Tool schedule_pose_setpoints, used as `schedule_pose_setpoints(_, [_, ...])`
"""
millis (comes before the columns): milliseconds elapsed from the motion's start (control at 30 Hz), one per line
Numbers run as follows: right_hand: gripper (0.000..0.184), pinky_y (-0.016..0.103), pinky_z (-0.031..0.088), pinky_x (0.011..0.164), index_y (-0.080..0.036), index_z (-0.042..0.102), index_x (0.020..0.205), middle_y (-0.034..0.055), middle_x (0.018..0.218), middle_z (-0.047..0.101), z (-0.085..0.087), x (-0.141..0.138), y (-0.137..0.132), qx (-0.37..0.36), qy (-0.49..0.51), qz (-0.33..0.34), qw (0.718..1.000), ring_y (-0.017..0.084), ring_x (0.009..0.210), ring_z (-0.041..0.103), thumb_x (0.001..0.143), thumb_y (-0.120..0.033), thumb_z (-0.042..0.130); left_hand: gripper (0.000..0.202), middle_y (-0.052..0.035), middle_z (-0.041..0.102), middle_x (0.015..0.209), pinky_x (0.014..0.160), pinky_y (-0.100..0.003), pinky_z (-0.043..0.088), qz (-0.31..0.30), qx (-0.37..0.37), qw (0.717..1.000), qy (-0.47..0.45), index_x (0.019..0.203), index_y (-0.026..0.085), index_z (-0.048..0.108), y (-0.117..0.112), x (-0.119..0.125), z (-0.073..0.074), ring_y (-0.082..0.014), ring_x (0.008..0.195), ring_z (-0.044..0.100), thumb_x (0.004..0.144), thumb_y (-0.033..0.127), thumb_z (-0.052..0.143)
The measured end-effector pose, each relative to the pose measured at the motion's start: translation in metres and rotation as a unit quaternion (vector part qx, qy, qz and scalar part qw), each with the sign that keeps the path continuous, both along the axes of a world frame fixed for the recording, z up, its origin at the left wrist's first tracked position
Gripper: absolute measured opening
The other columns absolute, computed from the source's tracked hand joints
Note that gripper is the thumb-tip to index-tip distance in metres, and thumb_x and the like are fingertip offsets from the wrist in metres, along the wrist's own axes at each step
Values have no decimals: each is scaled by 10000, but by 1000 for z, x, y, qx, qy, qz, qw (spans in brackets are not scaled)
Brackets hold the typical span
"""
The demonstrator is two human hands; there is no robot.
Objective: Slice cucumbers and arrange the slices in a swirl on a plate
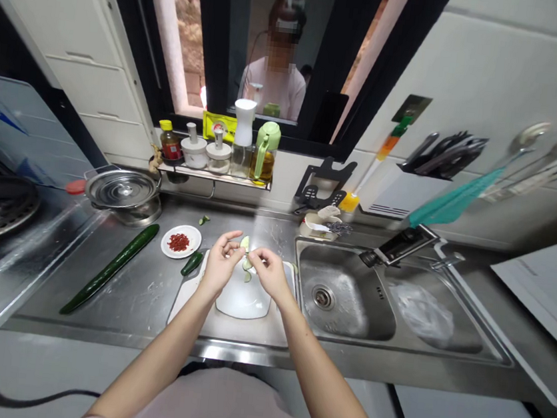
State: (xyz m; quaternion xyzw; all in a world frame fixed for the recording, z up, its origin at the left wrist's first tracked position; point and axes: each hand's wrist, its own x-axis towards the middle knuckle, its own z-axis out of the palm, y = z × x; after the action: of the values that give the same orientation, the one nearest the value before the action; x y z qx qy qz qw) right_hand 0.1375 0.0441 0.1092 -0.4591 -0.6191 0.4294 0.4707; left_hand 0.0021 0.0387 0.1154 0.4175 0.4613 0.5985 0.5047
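Over a white plate (pixel 242 304) my two hands meet, fingertips nearly touching. My left hand (pixel 222 260) pinches a pale green cucumber slice (pixel 245 241) between thumb and fingers. My right hand (pixel 270 272) is closed in a pinch at the same spot, on what looks like a cucumber slice too, though its fingertips partly hide it. Just below them a small slice (pixel 247 276) shows against the plate. Under the plate lies a light cutting board (pixel 186 309). A short cucumber end piece (pixel 192 263) rests at the board's left edge.
Left of the board are a small plate (pixel 194 234) of chopped red chili and a long cucumber (pixel 111 269). A lidded steel pot (pixel 127 192) stands behind. On the right is a double sink (pixel 349 291) with a black faucet (pixel 395 246). Seasoning bottles line a wall rack (pixel 216 176).
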Motion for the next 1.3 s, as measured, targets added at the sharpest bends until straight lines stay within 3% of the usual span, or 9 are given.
schedule_pose_setpoints(367, [305, 220, 407, 532, -184, 572, 660, -21, 606, 546, -8, -4, 1, -61, 35, -10, 997, 108, 569, 492, 780, -463, 585, 458, -13, 601, 847, 614, -194, 423, 29, 11, 999, 41, 1147, 187, 618, 0, 1, -8, -71, 625, 473, 712, 313, 684])
schedule_pose_setpoints(600, [285, 184, 388, 444, -181, 558, 645, -17, 573, 552, -12, -3, 4, -109, 31, 0, 994, 98, 529, 510, 765, -438, 587, 449, -17, 621, 855, 657, -211, 437, 13, -3, 1000, 15, 1117, 182, 617, 1, -1, -19, -83, 649, 510, 695, 314, 691])
schedule_pose_setpoints(733, [273, 159, 357, 394, -175, 543, 689, -12, 588, 594, -21, 4, 12, -170, 12, 11, 985, 95, 507, 540, 736, -432, 626, 497, 15, 604, 777, 654, -199, 419, -4, -28, 1000, 11, 1149, 178, 575, 4, -3, -36, -81, 643, 523, 673, 275, 680])
schedule_pose_setpoints(900, [231, 161, 341, 416, -173, 524, 668, -42, 504, 554, -52, 14, 31, -202, -92, 23, 975, 78, 444, 500, 746, -362, 632, 413, 45, 551, 706, 595, -190, 376, -27, -74, 991, 110, 1027, 160, 616, 15, -6, -76, -68, 568, 463, 629, 255, 668])
schedule_pose_setpoints(967, [204, 167, 357, 462, -165, 550, 668, -54, 488, 538, -68, 16, 39, -192, -163, 10, 968, 74, 454, 490, 744, -330, 642, 354, 50, 542, 686, 608, -201, 375, -28, -104, 976, 188, 973, 168, 625, 19, -6, -92, -76, 571, 469, 635, 267, 663])
schedule_pose_setpoints(1067, [160, 174, 368, 538, -157, 601, 705, -37, 563, 589, -90, 17, 50, -175, -287, -10, 942, 83, 539, 524, 761, -302, 638, 278, 33, 600, 735, 704, -247, 391, -31, -155, 931, 329, 941, 206, 640, 24, -6, -111, -112, 662, 540, 676, 290, 652])
schedule_pose_setpoints(1167, [112, 182, 366, 596, -158, 632, 746, -4, 695, 650, -107, 17, 56, -173, -350, -8, 921, 98, 650, 555, 775, -266, 627, 220, 16, 665, 824, 808, -320, 370, -46, -191, 880, 433, 931, 246, 651, 28, -4, -123, -162, 790, 596, 722, 313, 633])
schedule_pose_setpoints(1300, [102, 198, 358, 630, -165, 647, 795, 26, 808, 676, -121, 16, 61, -187, -379, -9, 906, 123, 736, 570, 780, -264, 627, 193, -4, 707, 884, 878, -385, 318, -71, -212, 835, 503, 939, 277, 654, 33, 3, -130, -211, 906, 610, 762, 330, 598])
